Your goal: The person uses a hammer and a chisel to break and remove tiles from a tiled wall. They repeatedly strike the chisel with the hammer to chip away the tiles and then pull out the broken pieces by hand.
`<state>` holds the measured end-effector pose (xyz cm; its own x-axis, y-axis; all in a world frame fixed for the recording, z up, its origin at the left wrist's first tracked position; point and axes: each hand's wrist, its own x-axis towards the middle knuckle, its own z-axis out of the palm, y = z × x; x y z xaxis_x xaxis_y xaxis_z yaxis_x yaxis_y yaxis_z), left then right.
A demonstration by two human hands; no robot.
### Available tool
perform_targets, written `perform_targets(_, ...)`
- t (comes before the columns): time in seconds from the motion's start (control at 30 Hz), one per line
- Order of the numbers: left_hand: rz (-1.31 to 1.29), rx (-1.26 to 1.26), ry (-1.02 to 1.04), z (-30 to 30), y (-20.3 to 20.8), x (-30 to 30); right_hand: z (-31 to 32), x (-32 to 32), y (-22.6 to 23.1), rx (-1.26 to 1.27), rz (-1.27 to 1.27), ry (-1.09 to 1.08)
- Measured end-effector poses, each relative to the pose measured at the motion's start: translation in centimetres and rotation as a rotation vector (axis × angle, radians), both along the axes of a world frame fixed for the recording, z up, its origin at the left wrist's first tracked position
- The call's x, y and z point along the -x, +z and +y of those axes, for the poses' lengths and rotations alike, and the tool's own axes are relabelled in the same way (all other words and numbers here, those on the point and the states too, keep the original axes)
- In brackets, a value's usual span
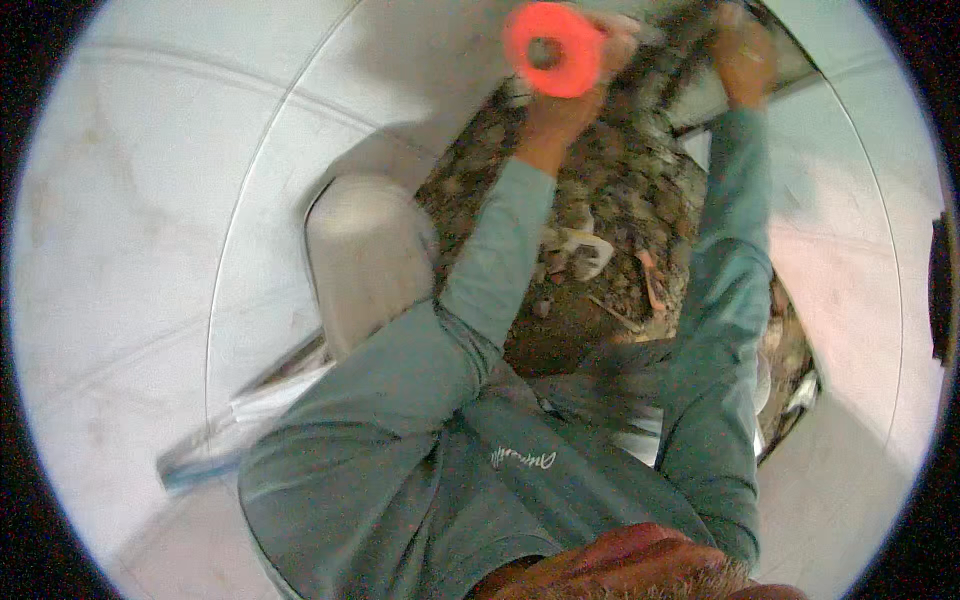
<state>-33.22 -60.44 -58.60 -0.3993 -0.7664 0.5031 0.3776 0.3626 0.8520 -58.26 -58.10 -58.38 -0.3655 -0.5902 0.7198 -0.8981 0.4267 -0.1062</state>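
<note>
A bright orange-red ring-shaped roll (522, 35) with a round hole in its middle is held in my left hand (568, 108) at the top of the view. The fingers of that hand show just right of the roll, closed against it. To its right, my right hand (745, 62) reaches up beside a dark edge. Its fingers look bent but are smeared by motion, and whatever they may hold cannot be made out. Between my forearms lies rough brown ground (630, 190) with stones and loose debris.
A white scrap (592, 256) and a thin orange-brown piece (652, 280) lie on the ground. A rounded grey-beige shape (370, 250) stands left of my left arm. Pale smooth surfaces (130, 220) surround the ground. A blue-and-white strip (205, 468) sits at the lower left.
</note>
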Motion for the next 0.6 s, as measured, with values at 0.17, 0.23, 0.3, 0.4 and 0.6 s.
perform_targets(0.17,-0.100,0.029,0.133,3.7,-4.3,-0.6,0.1,2.1,-0.9,0.019,-0.253,0.097)
perform_targets(0.23,-0.171,0.141,0.338,6.4,-4.4,0.9,-1.0,7.3,-2.6,0.000,-0.264,0.109)
perform_targets(0.3,-0.301,0.253,0.441,9.3,-3.1,2.5,-2.1,12.1,-3.9,-0.003,-0.255,0.128)
perform_targets(0.4,-0.518,0.204,0.267,11.9,-6.0,0.8,-3.3,11.2,-4.2,-0.154,-0.362,-0.026)
perform_targets(0.6,-1.113,0.101,-0.029,14.4,-14.6,0.7,-1.3,8.5,-1.3,-0.329,-0.407,-0.210)
